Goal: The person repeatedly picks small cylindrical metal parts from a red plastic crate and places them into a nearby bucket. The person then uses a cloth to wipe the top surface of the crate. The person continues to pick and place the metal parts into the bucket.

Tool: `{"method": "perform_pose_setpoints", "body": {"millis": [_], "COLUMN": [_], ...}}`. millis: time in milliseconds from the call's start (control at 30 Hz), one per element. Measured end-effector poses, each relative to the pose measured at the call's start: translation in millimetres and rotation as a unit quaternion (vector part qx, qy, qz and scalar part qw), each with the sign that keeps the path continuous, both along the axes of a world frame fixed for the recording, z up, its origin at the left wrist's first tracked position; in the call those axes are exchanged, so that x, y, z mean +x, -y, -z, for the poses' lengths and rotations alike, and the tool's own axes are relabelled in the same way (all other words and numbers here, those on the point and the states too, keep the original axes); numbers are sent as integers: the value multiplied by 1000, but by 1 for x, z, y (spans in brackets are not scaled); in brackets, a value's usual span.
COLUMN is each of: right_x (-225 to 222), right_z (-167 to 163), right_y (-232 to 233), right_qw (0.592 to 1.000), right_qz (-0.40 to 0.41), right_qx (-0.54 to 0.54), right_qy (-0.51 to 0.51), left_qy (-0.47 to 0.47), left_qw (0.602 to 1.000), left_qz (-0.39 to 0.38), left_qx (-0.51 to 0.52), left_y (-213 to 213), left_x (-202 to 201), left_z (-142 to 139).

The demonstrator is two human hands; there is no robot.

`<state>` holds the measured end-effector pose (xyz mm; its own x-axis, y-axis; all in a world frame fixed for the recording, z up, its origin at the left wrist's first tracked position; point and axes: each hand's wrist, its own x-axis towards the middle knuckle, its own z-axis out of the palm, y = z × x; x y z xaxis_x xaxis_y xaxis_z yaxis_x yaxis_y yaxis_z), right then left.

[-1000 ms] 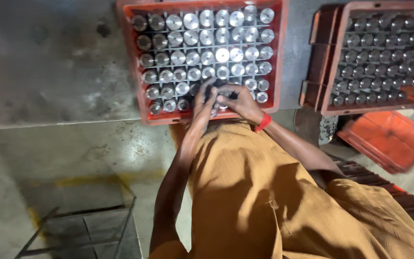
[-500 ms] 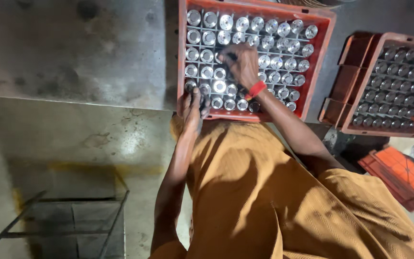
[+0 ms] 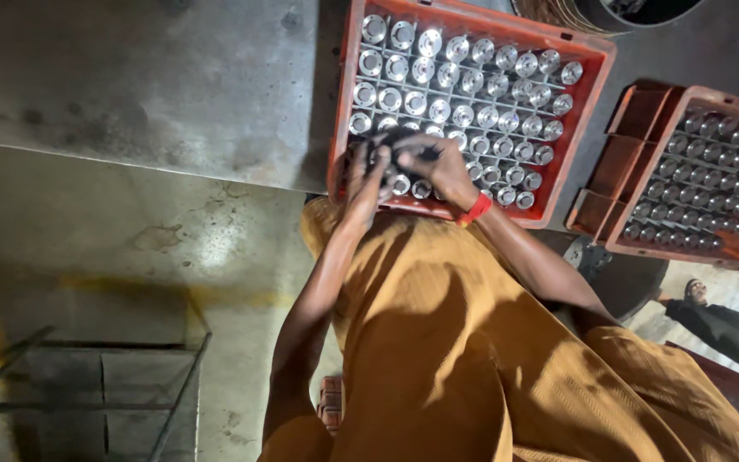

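A red plastic crate (image 3: 588,60) stands on a grey metal table and holds several rows of shiny round metal parts (image 3: 464,94) in a grid. Both my hands meet over the crate's near left corner. My right hand (image 3: 440,167), with a red band at the wrist, is closed around a small dark piece (image 3: 402,142) just above the parts. My left hand (image 3: 364,178) lies beside it, fingertips on the same dark piece. My mustard-coloured clothing fills the lower middle of the view.
A second reddish-brown crate (image 3: 635,120) with duller metal parts sits to the right. A dark round container (image 3: 617,15) stands at the top edge. A metal frame (image 3: 87,398) is on the concrete floor at lower left. Another person's shoe and leg (image 3: 716,312) show at the right.
Half a second ago my left hand rested at the crate's near edge, apart from the right. It has now moved up to join the right hand on the dark piece.
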<state>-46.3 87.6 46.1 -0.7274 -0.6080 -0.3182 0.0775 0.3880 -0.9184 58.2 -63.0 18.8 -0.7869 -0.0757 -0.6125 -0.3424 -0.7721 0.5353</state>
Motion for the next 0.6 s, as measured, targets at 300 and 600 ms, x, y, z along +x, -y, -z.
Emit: {"method": "perform_pose_setpoints", "body": {"millis": [300, 600], "right_x": [-90, -115], "right_z": [-2, -17], "right_y": [21, 42], "right_qw": [927, 952], "right_qz": [70, 45], "right_qx": [99, 199], "right_qy": [-355, -228], "left_qy": [-1, -28], "left_qw": [991, 992], "left_qz": [-104, -119], "left_qx": [82, 20], "left_y": [8, 2], "left_x": [26, 22], "left_z": [30, 31]}}
